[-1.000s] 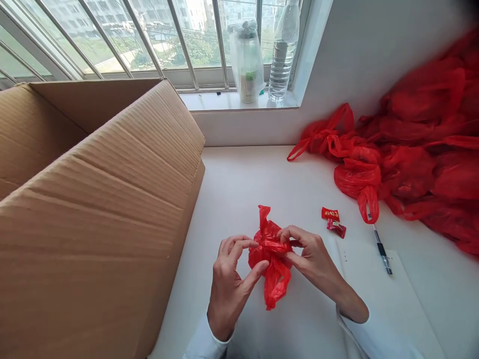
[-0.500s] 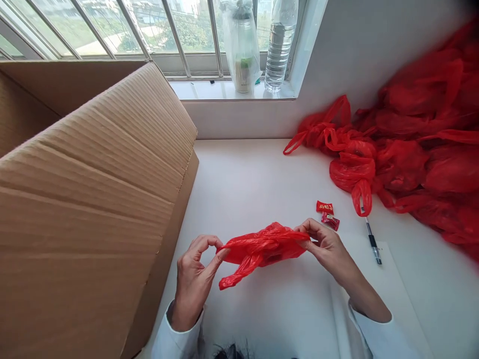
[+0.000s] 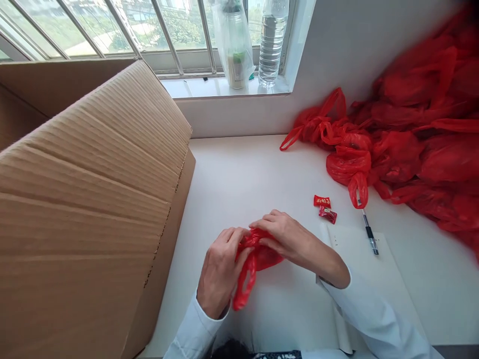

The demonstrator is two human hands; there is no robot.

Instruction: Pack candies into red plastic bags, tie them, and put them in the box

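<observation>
A crumpled red plastic bag is bunched between my two hands above the white table. My left hand grips its left side, fingers closed on the plastic, and a handle loop hangs down beside the thumb. On the other side my right hand is closed on the top right of the bag. The two hands are close together, and the fingers hide part of the plastic. Two small red wrapped packets, one just above the other, lie to the right of my right hand.
A large open cardboard box fills the left. Many red bags are heaped at the right, near a pen and paper. A water bottle and a bagged container stand on the windowsill.
Both hands have come together, bunching the bag that was stretched between them. My left hand moved right and my right hand moved left. The view has shifted slightly.
</observation>
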